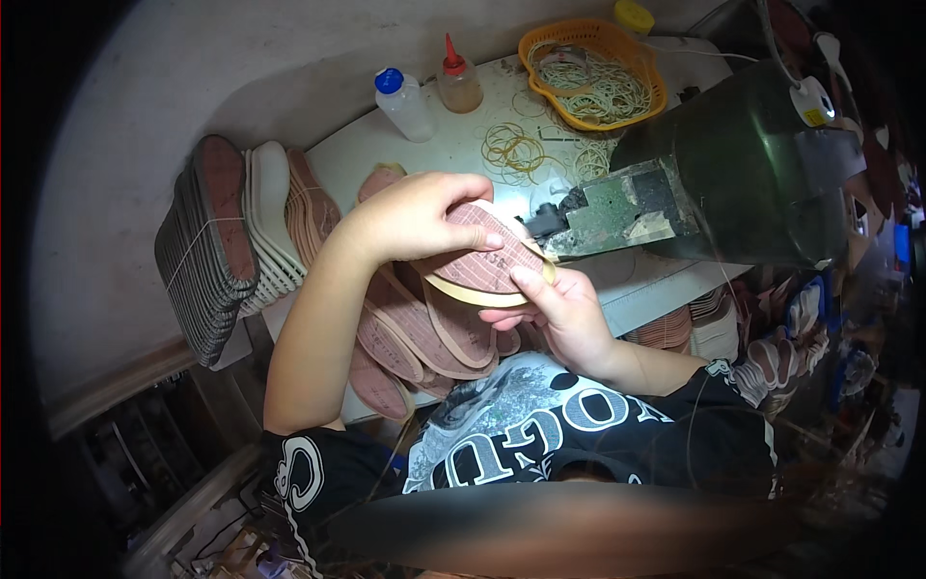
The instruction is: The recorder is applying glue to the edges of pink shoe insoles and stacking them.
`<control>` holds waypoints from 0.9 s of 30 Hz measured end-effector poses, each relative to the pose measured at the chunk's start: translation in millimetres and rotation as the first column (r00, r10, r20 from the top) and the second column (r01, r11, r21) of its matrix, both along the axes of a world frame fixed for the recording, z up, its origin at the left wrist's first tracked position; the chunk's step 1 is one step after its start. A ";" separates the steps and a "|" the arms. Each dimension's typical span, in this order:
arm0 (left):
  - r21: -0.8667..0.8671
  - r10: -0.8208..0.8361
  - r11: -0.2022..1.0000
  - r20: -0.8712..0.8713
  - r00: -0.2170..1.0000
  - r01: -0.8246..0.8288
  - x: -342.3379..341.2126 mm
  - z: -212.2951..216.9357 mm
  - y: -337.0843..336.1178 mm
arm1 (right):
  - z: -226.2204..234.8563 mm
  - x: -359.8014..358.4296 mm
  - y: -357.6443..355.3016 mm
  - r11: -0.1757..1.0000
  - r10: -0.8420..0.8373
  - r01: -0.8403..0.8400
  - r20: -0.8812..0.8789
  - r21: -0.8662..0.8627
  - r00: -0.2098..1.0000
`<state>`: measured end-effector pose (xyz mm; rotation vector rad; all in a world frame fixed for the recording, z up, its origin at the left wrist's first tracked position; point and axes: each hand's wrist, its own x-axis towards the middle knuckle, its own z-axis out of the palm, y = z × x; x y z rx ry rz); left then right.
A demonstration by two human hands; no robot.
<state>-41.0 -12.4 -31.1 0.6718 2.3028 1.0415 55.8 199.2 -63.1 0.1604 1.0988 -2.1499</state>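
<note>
Between my two hands is a shoe insole (479, 267), pinkish brown with stitch-like lines, marks on its face and a pale yellow band along its edge. My left hand (424, 217) grips it from the upper left, thumb pressed on its face. On the lower right, my right hand (564, 307) pinches its rim, thumb on top and fingertips beneath. The insole's far edge is close to the dark working head (547, 222) of a green machine (738, 179); whether they touch I cannot tell. Several similar insoles (405, 333) lie overlapping below my left forearm.
Tall stacks of insoles (217, 232) stand at the left wall. Behind my hands are a blue-capped bottle (403, 108), a red-tipped bottle (459, 87), loose rubber bands (514, 152) and an orange basket (590, 114) of bands. More insoles (666, 333) sit at the right.
</note>
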 end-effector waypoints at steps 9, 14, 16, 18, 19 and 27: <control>-0.134 0.220 0.966 -0.010 0.975 -0.219 27.3 10.4 5.0 | -9.5 -2.6 1.9 1.000 -0.028 0.027 -0.071 -0.005 0.997; -0.245 0.399 0.888 -0.009 0.917 -0.389 49.6 9.8 9.9 | -8.7 -3.3 1.8 0.999 -0.046 0.047 -0.106 0.003 0.993; -0.244 0.459 0.857 -0.038 0.888 -0.453 57.2 9.3 12.9 | -9.1 -3.6 3.4 0.999 -0.047 0.048 -0.115 0.009 0.992; -0.197 0.501 0.847 -0.022 0.865 -0.494 64.6 7.8 15.9 | -6.2 -3.4 5.0 0.998 -0.049 0.053 -0.109 0.032 0.993; -0.150 0.538 0.834 0.006 0.843 -0.531 67.3 6.0 17.1 | -5.7 -3.8 5.4 0.998 -0.049 0.052 -0.115 0.028 0.992; -0.132 0.610 0.792 0.141 0.780 -0.596 78.5 -11.6 12.9 | -10.5 -6.0 6.0 0.999 -0.024 0.028 -0.169 0.024 0.985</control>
